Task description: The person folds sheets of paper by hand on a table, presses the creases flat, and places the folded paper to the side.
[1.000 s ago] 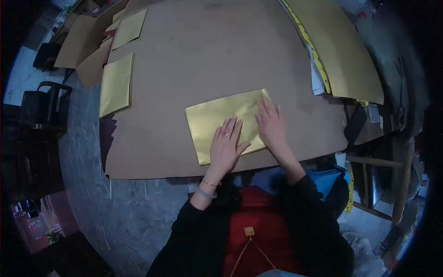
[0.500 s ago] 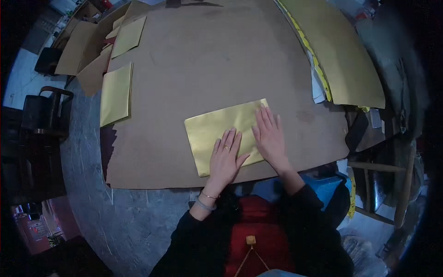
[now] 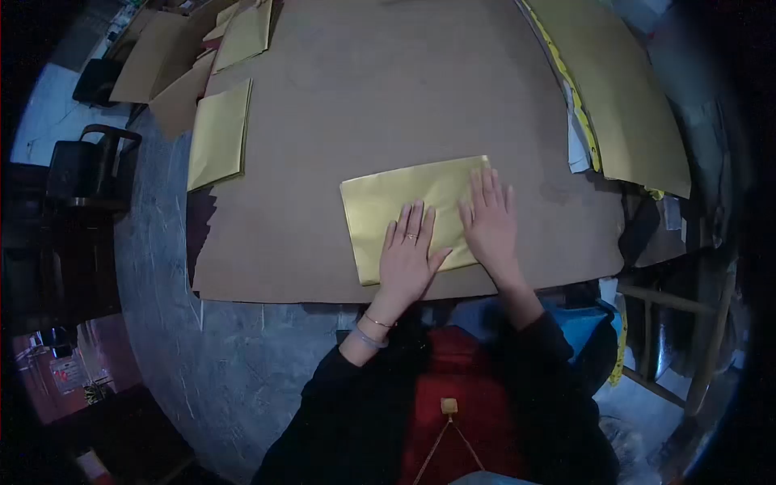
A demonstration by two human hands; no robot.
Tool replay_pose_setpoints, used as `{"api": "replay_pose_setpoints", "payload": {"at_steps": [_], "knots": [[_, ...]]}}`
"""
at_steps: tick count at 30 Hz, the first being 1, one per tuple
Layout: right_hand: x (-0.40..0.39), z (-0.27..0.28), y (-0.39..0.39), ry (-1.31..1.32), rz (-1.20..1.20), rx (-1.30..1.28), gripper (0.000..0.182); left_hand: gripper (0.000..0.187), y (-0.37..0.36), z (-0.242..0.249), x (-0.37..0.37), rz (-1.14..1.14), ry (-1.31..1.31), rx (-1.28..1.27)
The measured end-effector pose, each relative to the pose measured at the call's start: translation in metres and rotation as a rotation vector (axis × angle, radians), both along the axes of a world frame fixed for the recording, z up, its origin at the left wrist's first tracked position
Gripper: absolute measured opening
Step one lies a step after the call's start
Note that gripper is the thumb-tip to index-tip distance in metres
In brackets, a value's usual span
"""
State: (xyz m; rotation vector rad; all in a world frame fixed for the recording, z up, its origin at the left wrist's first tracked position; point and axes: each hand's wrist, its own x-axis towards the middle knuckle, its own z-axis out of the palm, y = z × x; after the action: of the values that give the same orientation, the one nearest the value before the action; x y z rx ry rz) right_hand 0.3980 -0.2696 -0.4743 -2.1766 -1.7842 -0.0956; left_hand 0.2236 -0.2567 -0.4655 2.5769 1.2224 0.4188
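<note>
A folded sheet of gold paper point(image 3: 388, 202) lies flat on the cardboard-covered table near its front edge, slightly turned. My left hand point(image 3: 408, 257) rests palm down on the paper's lower middle, fingers extended and a little apart, with a ring and bracelets showing. Flat along the paper's right end is my right hand point(image 3: 491, 230), its fingers stretched toward the upper right corner. Neither hand grips anything. The paper's lower right part is hidden under my hands.
More folded gold paper point(image 3: 218, 137) lies at the table's left edge, with another gold piece point(image 3: 242, 36) beyond it. An open cardboard box point(image 3: 153, 69) stands at the far left. Large gold sheets point(image 3: 622, 97) cover the right side, beside a yellow tape measure point(image 3: 575, 81).
The camera view has shifted, so the table and paper appear higher and further right. Both hands stay flat on the gold paper, in nearly the same places.
</note>
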Motion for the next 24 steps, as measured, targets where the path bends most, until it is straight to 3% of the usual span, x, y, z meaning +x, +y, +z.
{"api": "replay_pose_setpoints", "payload": {"at_steps": [5, 9, 13, 14, 17, 22, 24], "knots": [[0.000, -0.003, 0.000, -0.024, 0.000, 0.007, 0.049, 0.058, -0.002, 0.002, 0.011, 0.063, -0.005, -0.059], [0.003, -0.008, -0.001, -0.045, 0.022, 0.004, 0.052, 0.053, 0.009, 0.025, 0.045, -0.054, -0.142, -0.060], [0.009, -0.016, -0.004, -0.133, 0.070, -0.045, 0.054, 0.052, 0.018, 0.005, 0.083, -0.075, -0.209, -0.009], [0.010, -0.016, -0.002, -0.033, 0.061, -0.021, 0.053, 0.052, 0.020, 0.005, 0.090, -0.038, -0.219, -0.081], [0.006, -0.008, -0.003, -0.077, 0.065, -0.029, 0.052, 0.054, 0.028, 0.001, 0.088, 0.003, -0.220, -0.140], [0.004, -0.010, 0.000, -0.131, 0.003, -0.059, 0.050, 0.051, 0.040, -0.009, 0.064, 0.015, -0.153, -0.015], [0.002, -0.007, 0.000, -0.021, 0.005, -0.004, 0.049, 0.051, 0.044, -0.009, 0.052, 0.017, -0.151, 0.030]]}}
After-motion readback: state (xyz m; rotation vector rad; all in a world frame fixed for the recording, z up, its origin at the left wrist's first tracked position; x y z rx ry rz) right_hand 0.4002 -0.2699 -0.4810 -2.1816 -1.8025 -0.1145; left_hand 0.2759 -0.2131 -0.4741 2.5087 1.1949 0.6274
